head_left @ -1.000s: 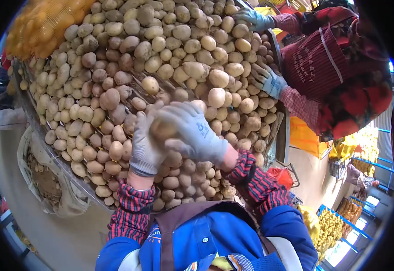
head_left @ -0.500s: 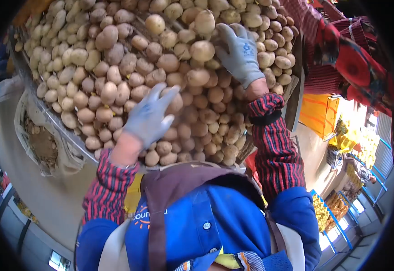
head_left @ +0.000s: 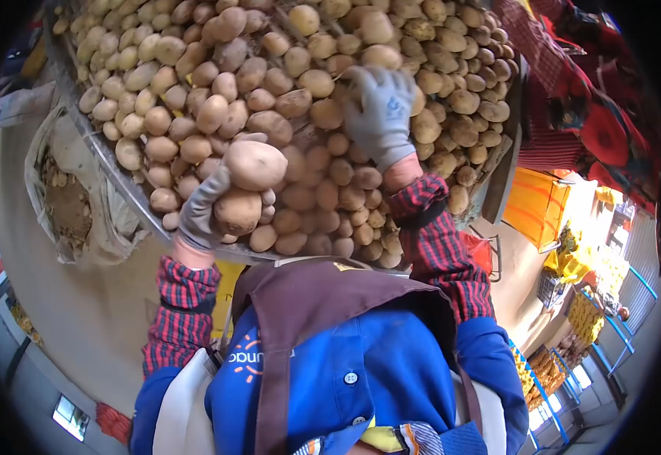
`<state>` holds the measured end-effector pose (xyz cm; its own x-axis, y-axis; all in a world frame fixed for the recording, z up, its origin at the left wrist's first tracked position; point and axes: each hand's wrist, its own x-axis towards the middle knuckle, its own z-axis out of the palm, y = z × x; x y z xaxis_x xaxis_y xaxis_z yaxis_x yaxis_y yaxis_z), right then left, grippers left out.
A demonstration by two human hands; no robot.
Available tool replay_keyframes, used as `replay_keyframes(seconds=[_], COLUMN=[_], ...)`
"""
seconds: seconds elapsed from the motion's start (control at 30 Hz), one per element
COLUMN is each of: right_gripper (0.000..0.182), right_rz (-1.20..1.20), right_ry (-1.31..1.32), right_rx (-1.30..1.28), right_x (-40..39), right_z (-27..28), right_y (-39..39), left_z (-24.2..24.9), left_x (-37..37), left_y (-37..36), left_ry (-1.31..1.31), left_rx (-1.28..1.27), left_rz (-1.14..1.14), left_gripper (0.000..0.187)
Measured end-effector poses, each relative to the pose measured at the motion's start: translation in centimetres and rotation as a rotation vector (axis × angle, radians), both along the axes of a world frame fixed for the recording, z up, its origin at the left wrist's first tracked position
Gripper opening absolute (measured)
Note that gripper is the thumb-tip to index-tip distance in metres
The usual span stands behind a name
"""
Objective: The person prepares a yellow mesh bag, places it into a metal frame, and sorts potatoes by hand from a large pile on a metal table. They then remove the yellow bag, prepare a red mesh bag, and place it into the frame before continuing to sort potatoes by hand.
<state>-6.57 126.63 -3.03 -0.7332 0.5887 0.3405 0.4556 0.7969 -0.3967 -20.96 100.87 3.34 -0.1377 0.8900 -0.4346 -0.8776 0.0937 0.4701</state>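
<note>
My left hand (head_left: 203, 206), in a grey glove, is turned palm up at the near left of the potato heap. It is closed around a brown potato (head_left: 238, 211), and a larger pale potato (head_left: 256, 165) rests just above that one, against the fingers. My right hand (head_left: 382, 110), gloved too, reaches palm down onto the middle of the heap. Its fingers are bent and close together, with their tips down among the potatoes. Whatever lies under them is hidden. A round potato (head_left: 326, 114) sits just left of this hand.
A metal-edged table (head_left: 122, 186) carries the heap. To the left stands an open white sack (head_left: 38, 163) with soil and small potatoes inside. At right are another person's red patterned sleeve (head_left: 607, 133), an orange crate (head_left: 536, 203) and yellow bags (head_left: 569, 262).
My left hand has moved left and nearer my body, turned palm up, and taken up potatoes. My right hand has shifted left and slightly nearer, its fingers now closer together.
</note>
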Motion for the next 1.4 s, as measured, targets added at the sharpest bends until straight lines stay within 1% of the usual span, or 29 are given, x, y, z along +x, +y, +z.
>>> replay_keyframes(seconds=[0.03, 0.1, 0.13, 0.17, 0.23, 0.37, 0.43, 0.47, 0.5, 0.57, 0.6, 0.63, 0.73, 0.77, 0.8, 0.83, 0.87, 0.9, 0.93, 0.97, 1.03, 1.1, 1.17, 1.2, 1.23, 1.27, 1.3, 1.37, 1.4], right_gripper=[0.03, 0.034, 0.039, 0.043, 0.047, 0.044, 0.046, 0.047, 0.047, 0.054, 0.067, 0.069, 0.067, 0.062, 0.057, 0.048, 0.042, 0.041, 0.036, 0.03, 0.026, 0.027, 0.031, 0.04, 0.049, 0.051, 0.055, 0.054, 0.053], right_rz=[0.012, 0.344, 0.434, 0.376, 0.384, 0.485, 0.57, 0.537, 0.527, 0.375, 0.432, 0.46, 0.232, 0.103, -0.026, -0.027, -0.038, -0.087, -0.003, -0.251, -0.197, -0.124, -0.065, -0.05, 0.004, 0.074, 0.089, 0.167, 0.232], right_ry=[0.088, 0.051, -0.097, -0.18, -0.42, -0.51, -0.548, -0.79, -0.793, -0.034, 0.152, 0.303, 0.243, 0.324, 0.416, 0.492, 0.45, 0.644, 0.747, 0.861, 0.682, 0.637, 0.649, 0.659, 0.681, 0.678, 0.678, 0.64, 0.545], right_rx=[0.104, -0.023, -0.011, 0.13, -0.043, 0.112, -0.069, -0.175, -0.159, -0.633, -0.585, -0.449, -0.232, -0.743, -1.269, -1.258, -0.809, -0.61, -0.618, -0.189, 0.237, -0.483, -0.569, -1.034, -1.187, -1.313, -1.335, -1.319, -1.265], right_x=[-1.3, -3.6, -4.4, -5.2, -6.8, -4.4, -2.5, -1.7, -1.2, 0.4, 0.5, 0.5, 3.5, 4.7, 5.4, 7.6, 9.6, 9.7, 11.4, 10.9, 10.7, 11.4, 9.8, 9.1, 8.5, 7.7, 6.8, 5.0, 4.1], right_z=[1.3, -0.5, -0.4, -1.0, 0.5, 0.4, 1.5, 2.5, 3.9, 6.2, 7.0, 8.1, 9.5, 10.8, 11.3, 11.9, 13.2, 17.0, 19.3, 20.4, 18.5, 11.4, 9.7, 10.6, 10.8, 10.7, 10.4, 10.9, 11.1], right_y=[-0.8, -2.5, -4.2, -5.3, -5.0, -4.9, -6.0, -5.8, -6.0, -6.7, -7.8, -9.8, -11.2, -10.0, -9.0, -6.4, -3.2, -0.9, 3.3, 6.2, 15.1, 19.9, 13.8, 10.1, 6.9, 4.5, 2.4, -0.8, -1.9], left_z=[-0.6, -2.0, -3.2, -3.6, -2.9, -2.1, -2.1, -1.9, -1.5, -1.0, -1.6, -1.0, 0.4, 0.1, -1.7, -3.4, -2.9, -2.0, -1.3, -0.8, 0.9, -0.4, -2.8, -4.1, -5.4, -6.2, -3.4, 1.9, 0.9], left_x=[0.5, 0.4, 0.5, 0.4, -0.1, -0.6, -0.7, -0.7, -0.6, 0.2, 0.7, 1.8, 6.1, 6.2, 6.5, 6.8, 6.6, 6.7, 6.5, 6.7, 6.3, 6.8, 6.2, 5.9, 6.0, 5.9, 6.3, 6.2, 6.2], left_y=[-1.3, -2.1, -2.1, -2.0, -1.6, -0.3, 0.1, 0.4, 0.8, 1.9, 2.6, 3.8, 7.1, 7.6, 8.2, 8.7, 8.9, 9.0, 9.0, 9.3, 9.1, 9.4, 10.8, 10.6, 9.9, 9.2, 9.3, 9.5, 8.7], left_ry=[-0.16, -0.636, -0.761, -0.808, -0.762, -0.794, -0.855, -0.78, -0.783, -0.623, -0.351, -0.371, -0.279, -0.207, -0.351, -0.43, -0.531, -0.64, -0.721, -0.728, -0.687, -0.74, -0.755, -0.731, -0.622, -0.518, -0.483, -0.479, -0.492], left_rx=[0.057, 0.2, 0.39, 0.444, 0.415, 0.405, 0.299, 0.248, 0.263, 0.134, 0.051, 0.096, 0.075, 0.112, 0.263, 0.286, 0.337, 0.376, 0.352, 0.333, 0.187, 0.305, 0.532, 0.529, 0.39, 0.243, 0.086, 0.086, 0.054], left_rz=[0.115, 0.275, 0.281, 0.285, 0.301, 0.328, 0.393, 0.415, 0.406, 0.449, 0.424, 0.377, 0.305, 0.269, 0.28, 0.321, 0.276, 0.233, 0.202, 0.205, 0.229, 0.204, 0.084, 0.14, 0.182, 0.212, 0.224, 0.173, 0.19], left_gripper=[0.083, 0.086, 0.086, 0.082, 0.078, 0.074, 0.072, 0.069, 0.069, 0.065, 0.063, 0.063, 0.064, 0.065, 0.063, 0.062, 0.061, 0.06, 0.062, 0.062, 0.055, 0.05, 0.042, 0.042, 0.04, 0.038, 0.035, 0.041, 0.041])
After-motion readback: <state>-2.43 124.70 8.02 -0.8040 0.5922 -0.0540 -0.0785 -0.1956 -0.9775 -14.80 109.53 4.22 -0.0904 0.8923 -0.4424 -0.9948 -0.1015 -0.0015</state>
